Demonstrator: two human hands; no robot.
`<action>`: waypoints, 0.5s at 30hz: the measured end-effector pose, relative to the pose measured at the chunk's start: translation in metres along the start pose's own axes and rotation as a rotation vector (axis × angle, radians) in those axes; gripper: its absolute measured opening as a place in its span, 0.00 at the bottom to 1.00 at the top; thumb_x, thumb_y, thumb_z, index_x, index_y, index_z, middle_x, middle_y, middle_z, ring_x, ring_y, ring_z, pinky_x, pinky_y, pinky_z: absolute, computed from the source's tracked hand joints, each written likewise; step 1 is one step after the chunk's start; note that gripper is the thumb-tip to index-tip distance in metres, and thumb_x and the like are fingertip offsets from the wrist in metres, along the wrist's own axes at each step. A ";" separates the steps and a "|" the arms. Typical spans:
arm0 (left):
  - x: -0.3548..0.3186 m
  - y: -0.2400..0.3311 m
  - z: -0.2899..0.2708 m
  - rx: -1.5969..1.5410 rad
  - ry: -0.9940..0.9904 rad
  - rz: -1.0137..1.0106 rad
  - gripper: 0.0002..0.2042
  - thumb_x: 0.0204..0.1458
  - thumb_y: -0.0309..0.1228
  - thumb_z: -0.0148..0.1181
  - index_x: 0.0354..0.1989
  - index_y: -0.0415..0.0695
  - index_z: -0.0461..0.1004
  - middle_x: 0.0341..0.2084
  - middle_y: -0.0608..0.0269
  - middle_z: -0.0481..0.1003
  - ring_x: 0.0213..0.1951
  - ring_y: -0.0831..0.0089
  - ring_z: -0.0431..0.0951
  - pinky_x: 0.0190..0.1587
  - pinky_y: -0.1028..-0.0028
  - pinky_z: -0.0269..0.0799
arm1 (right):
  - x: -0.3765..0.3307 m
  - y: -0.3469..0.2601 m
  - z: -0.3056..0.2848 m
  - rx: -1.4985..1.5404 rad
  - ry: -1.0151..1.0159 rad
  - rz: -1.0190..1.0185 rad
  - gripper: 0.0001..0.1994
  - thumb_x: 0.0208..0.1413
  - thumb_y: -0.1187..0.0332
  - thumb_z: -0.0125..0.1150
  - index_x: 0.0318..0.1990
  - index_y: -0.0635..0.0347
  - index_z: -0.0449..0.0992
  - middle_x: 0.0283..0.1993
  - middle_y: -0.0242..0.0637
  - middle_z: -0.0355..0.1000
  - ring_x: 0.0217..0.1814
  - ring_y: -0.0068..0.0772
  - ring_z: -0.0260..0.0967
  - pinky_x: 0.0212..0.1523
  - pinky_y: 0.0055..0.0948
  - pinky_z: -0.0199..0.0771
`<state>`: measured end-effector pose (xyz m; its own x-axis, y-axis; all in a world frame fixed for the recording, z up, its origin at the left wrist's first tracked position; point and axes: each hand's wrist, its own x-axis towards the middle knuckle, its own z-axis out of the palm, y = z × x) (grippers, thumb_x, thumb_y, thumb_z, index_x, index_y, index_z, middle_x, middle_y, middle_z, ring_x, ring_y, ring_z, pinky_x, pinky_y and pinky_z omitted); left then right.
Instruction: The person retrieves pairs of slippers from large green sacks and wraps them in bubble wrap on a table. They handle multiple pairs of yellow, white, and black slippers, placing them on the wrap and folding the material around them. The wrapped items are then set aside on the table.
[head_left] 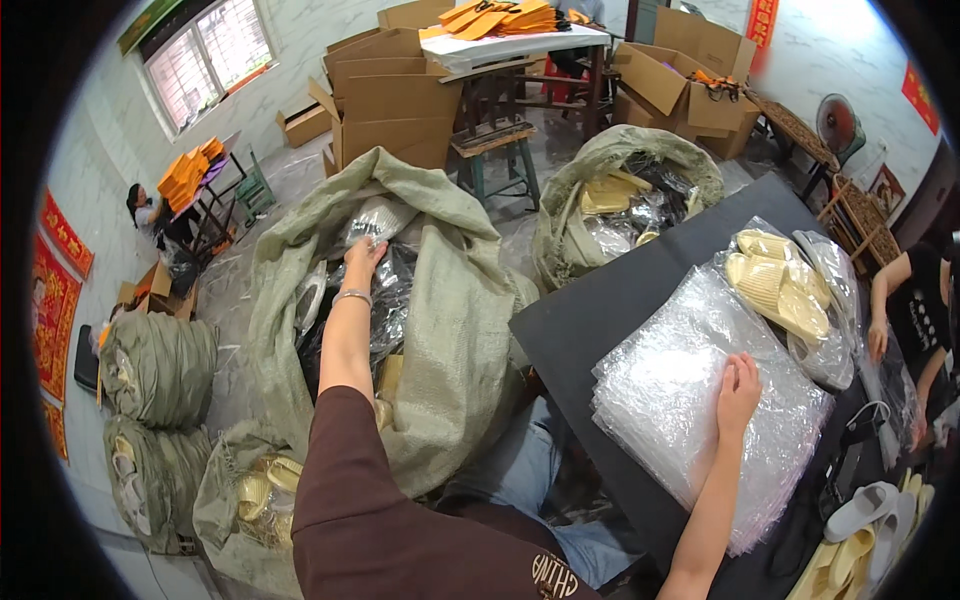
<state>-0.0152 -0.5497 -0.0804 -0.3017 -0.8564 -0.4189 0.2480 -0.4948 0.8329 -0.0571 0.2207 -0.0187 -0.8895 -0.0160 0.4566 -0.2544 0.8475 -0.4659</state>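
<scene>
My left hand (366,256) reaches into a large green woven sack (455,330), its fingers closed on a pair of pale grey slippers in a clear bag (380,216) near the sack's far side. Dark, shiny plastic and other bagged slippers lie lower in the sack, partly hidden by my arm. My right hand (738,395) rests on a stack of clear plastic bags (665,375) on the black table (570,335), fingers extended and slightly bent. Beyond this stack lie bagged yellow slippers (780,285), beside bagged grey ones (828,262).
Another open sack (625,145) stands behind the table's left corner. Stuffed sacks (160,365) are piled at left. At right a co-worker's hand (878,340) is near clear plastic; loose grey and yellow slippers (860,510) lie below. Cardboard boxes (395,110) and a stool (492,140) stand behind.
</scene>
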 end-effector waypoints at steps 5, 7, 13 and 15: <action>-0.052 0.023 0.035 0.191 -0.033 0.199 0.10 0.44 0.26 0.54 0.35 0.34 0.71 0.28 0.55 0.77 0.26 0.62 0.81 0.22 0.69 0.76 | -0.004 0.001 -0.004 -0.024 0.039 0.039 0.12 0.56 0.68 0.51 0.46 0.56 0.76 0.58 0.37 0.67 0.56 0.44 0.63 0.58 0.38 0.60; -0.049 0.081 0.007 0.210 -0.015 0.280 0.08 0.43 0.27 0.53 0.32 0.42 0.72 0.29 0.56 0.77 0.24 0.67 0.77 0.20 0.68 0.71 | -0.003 -0.009 0.001 0.026 0.007 0.025 0.12 0.56 0.68 0.51 0.46 0.55 0.76 0.58 0.36 0.66 0.56 0.44 0.63 0.58 0.39 0.60; -0.207 0.162 0.024 0.188 -0.288 0.348 0.07 0.48 0.38 0.50 0.22 0.54 0.65 0.26 0.68 0.76 0.30 0.71 0.74 0.34 0.59 0.65 | -0.006 0.000 -0.007 0.009 0.022 0.074 0.12 0.56 0.67 0.52 0.46 0.53 0.76 0.59 0.34 0.66 0.57 0.43 0.62 0.58 0.39 0.59; -0.234 0.152 -0.015 0.188 -0.387 0.234 0.08 0.48 0.40 0.50 0.23 0.53 0.65 0.28 0.68 0.74 0.34 0.68 0.73 0.35 0.54 0.66 | -0.006 -0.002 -0.005 0.019 0.015 0.073 0.12 0.55 0.67 0.52 0.47 0.52 0.76 0.59 0.33 0.66 0.57 0.43 0.62 0.58 0.39 0.59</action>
<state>0.1074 -0.4269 0.1389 -0.5868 -0.8061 -0.0766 0.1905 -0.2294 0.9545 -0.0492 0.2217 -0.0169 -0.9002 0.0537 0.4321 -0.1961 0.8361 -0.5124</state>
